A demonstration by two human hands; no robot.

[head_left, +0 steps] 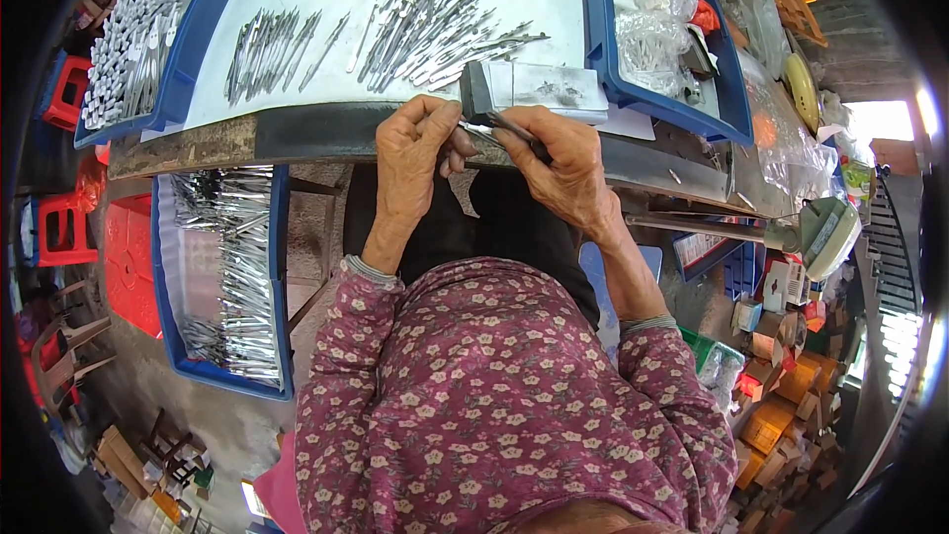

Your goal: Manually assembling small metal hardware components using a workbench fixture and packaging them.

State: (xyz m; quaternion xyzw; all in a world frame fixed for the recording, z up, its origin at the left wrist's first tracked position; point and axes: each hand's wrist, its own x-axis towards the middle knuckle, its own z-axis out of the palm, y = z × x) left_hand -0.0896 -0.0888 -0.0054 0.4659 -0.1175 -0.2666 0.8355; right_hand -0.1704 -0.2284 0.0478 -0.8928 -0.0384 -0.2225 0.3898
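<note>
At the table's near edge (316, 129), my left hand (410, 153) pinches a small, slim silver metal piece (476, 129) between thumb and fingertips. My right hand (561, 160) is closed around a dark, slender tool (534, 145), whose tip meets the metal piece; its kind is mostly hidden by the fingers. Just beyond both hands sit a dark block (476, 91) and a flat whitish slab (554, 87) with grey smudges. Farther off, a loose heap of slim, pointed silver metal pieces (420, 25) lies on the white tabletop, with a smaller row (267, 54) to its left.
A blue tray (193, 44) of packed metal pieces stands at the far left. Lower left, another blue tray (285, 287) holds more, beside a red stool (129, 257). On the right are a blue tray (732, 104) with plastic bags and a green-and-white lamp head (828, 237).
</note>
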